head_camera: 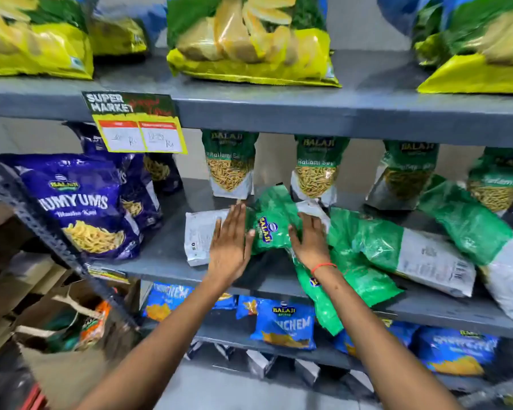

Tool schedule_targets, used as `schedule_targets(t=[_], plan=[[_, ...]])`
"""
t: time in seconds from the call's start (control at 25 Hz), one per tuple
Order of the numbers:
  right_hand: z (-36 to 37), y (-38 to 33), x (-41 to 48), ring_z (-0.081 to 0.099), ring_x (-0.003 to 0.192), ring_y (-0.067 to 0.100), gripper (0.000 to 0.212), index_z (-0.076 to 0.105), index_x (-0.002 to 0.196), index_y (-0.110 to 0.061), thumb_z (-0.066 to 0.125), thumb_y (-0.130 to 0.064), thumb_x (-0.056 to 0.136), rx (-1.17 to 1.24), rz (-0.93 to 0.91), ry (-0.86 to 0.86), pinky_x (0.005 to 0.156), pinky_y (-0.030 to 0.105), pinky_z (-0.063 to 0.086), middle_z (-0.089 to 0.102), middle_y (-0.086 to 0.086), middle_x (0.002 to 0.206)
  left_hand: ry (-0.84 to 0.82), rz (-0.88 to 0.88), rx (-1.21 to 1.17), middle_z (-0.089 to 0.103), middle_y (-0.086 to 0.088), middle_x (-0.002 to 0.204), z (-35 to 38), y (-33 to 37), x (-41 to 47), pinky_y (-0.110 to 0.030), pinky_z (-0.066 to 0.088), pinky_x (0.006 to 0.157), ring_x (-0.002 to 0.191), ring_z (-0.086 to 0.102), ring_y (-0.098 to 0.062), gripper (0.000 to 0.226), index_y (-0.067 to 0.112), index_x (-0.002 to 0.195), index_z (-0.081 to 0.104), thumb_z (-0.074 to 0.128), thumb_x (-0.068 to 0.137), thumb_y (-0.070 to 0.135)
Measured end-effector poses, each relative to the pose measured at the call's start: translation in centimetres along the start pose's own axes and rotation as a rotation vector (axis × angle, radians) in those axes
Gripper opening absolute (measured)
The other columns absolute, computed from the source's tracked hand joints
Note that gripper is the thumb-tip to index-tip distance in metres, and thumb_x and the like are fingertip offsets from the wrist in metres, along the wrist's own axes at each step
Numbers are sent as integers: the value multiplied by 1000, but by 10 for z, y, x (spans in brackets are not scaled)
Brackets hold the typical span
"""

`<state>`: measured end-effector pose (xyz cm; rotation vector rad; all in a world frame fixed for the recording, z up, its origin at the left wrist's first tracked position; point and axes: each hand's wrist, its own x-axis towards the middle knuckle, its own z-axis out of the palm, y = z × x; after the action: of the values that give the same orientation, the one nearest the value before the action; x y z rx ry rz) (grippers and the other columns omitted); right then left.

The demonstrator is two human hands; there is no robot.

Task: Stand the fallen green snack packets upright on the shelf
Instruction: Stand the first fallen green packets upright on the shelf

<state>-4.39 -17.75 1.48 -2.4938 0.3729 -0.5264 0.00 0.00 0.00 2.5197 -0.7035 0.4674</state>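
1. Nearest, a glossy green plastic snack packet [323, 303] droops over the front lip of the grey metal middle shelf [160, 255], under the right wrist.
2. Just behind it, the left hand [228, 244] lies flat with fingers spread on a fallen packet with a white printed back [200, 232]; the right hand [310, 241], fingers also spread, presses on the crumpled green fallen packet [267, 223]. Neither pinches anything.
3. Right of that packet, more fallen green packets [397, 247] overlap.
4. At the shelf's back, upright green packets [230, 164] stand in a row.
5. The film looks light, soft and slippery; squeezing both side edges near the middle seems safest, since contents may crush.
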Motion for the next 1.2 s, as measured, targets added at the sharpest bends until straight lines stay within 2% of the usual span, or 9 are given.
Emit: schedule_targets(t=[0.2, 0.32, 0.52, 0.64, 0.76, 0.84, 0.92, 1.04, 1.2], plan=[[14, 2, 22, 61, 94, 35, 23, 61, 100, 9, 59, -10, 87, 246, 264, 85, 78, 35, 41, 67, 30, 100, -27, 174, 278, 46, -14, 143, 21, -35, -5, -45, 34, 111, 132, 46, -26, 75, 1, 136, 40, 30, 88, 57], [10, -2, 29, 53, 72, 18, 18, 66, 81, 12, 60, -5, 86, 524, 349, 4, 62, 24, 43, 64, 16, 78, 57, 291, 285, 58, -17, 131, 22, -48, -4, -44, 45, 101, 121, 57, -27, 76, -3, 125, 53, 50, 80, 59], [0, -22, 30, 54, 88, 24, 22, 61, 69, -11, 55, -2, 88, 1056, 537, 64, 88, 40, 44, 62, 7, 74, 346, 374, 314, 69, -9, 118, 18, -53, -13, -40, 46, 102, 111, 64, -26, 33, 4, 105, 69, 74, 76, 19], [-9, -39, 33, 64, 64, 14, 24, 59, 70, -11, 50, -1, 90, 1287, 505, 148, 71, 30, 54, 69, -7, 54, 385, 105, 38, 69, -4, 118, 5, -39, -15, -38, 20, 112, 115, 61, -20, 22, 10, 106, 67, 53, 91, 17], [-24, -49, 42, 61, 49, 6, 26, 53, 73, -13, 40, -4, 93, 1523, 454, 189, 49, 15, 53, 67, -6, 48, 459, -386, -469, 67, -8, 115, -15, -28, 0, -39, 26, 112, 114, 57, -18, 30, 13, 106, 62, 38, 97, 27], [-29, -51, 45, 59, 49, 8, 25, 53, 74, -12, 38, -4, 93, 1519, 415, 137, 49, 15, 53, 65, -4, 51, 544, -502, -772, 61, -7, 87, -31, -38, 15, -36, 44, 83, 85, 55, -8, 21, 17, 89, 55, 38, 98, 25], [-18, -51, 39, 61, 52, 6, 22, 55, 81, -10, 40, 3, 92, 1364, 401, -10, 52, 15, 54, 63, 3, 61, 538, -535, -1000, 42, 3, 69, -43, -56, 30, -28, 34, 62, 63, 39, 1, 25, 21, 74, 43, 38, 98, 19], [18, -52, 31, 64, 67, 9, 20, 52, 102, 1, 49, 12, 86, 1092, 399, -267, 64, 17, 55, 60, 13, 82, 431, -610, -1300, 47, 1, 75, -41, -76, 42, -24, 37, 68, 71, 44, -7, 26, 19, 75, 45, 36, 98, 13], [47, -57, 43, 53, 118, 30, 62, 39, 131, 1, 65, 13, 75, 757, 241, -489, 104, 37, 42, 55, 21, 129, 218, -655, -1306, 57, -7, 88, -32, -90, 62, -30, 43, 77, 81, 52, -16, 21, 14, 85, 51, 36, 98, 17]])
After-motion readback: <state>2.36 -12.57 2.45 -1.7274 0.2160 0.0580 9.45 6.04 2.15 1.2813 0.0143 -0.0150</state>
